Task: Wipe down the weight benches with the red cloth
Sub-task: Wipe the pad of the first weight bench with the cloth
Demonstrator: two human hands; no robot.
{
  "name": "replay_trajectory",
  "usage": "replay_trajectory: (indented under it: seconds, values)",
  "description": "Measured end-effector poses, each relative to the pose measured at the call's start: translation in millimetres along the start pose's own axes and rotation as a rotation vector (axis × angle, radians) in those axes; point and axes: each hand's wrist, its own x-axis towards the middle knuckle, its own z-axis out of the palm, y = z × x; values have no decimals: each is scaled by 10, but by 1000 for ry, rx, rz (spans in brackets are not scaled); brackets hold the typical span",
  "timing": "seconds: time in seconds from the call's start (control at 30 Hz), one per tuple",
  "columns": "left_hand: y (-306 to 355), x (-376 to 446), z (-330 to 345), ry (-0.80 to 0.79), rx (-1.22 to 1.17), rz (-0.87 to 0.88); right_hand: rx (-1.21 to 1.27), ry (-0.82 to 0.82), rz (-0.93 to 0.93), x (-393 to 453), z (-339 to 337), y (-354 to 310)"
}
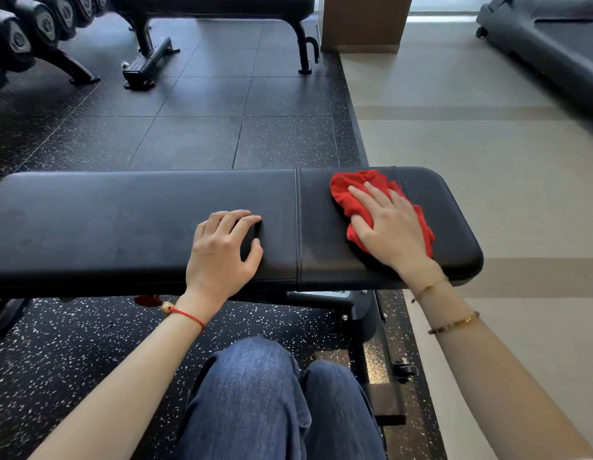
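Observation:
A black padded weight bench [122,220] runs across the view from left to right, with a seam between its long pad and its short right pad. The red cloth [350,190] lies bunched on the right pad. My right hand [388,227] presses flat on the cloth with straight, spread fingers. My left hand [222,250] rests on the long pad just left of the seam, fingers bent with their tips on the padding, holding nothing. A second black bench [209,5] stands at the far side of the floor.
A dumbbell rack [26,34] stands at the far left. Black speckled rubber flooring [195,127] lies between the benches; beige floor [471,144] is to the right. A treadmill [554,44] is at the far right, a wooden column [361,24] behind. My knees in jeans [272,400] are below the bench.

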Motion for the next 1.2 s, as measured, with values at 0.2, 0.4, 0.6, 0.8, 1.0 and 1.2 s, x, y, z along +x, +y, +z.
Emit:
replay_trajectory:
  seconds: [0.2,0.4,0.6,0.8,1.0,1.2]
  values:
    - [6,11,-3,9,1,-7,-7,-65,36,406,82,-345]
    - [3,12,-8,8,-14,-13,56,-104,-208,-1,91,-536]
    - [2,7,1,2,-7,-7,40,39,-46,-268,-111,227]
    - [29,19,-17,-11,21,-14,5,3,152,390,-90,398]
    - [23,7,-12,3,24,-15,4,-86,-107,345,75,-346]
    - [22,11,-10,-9,16,-9,86,-6,-185,-348,-13,-190]
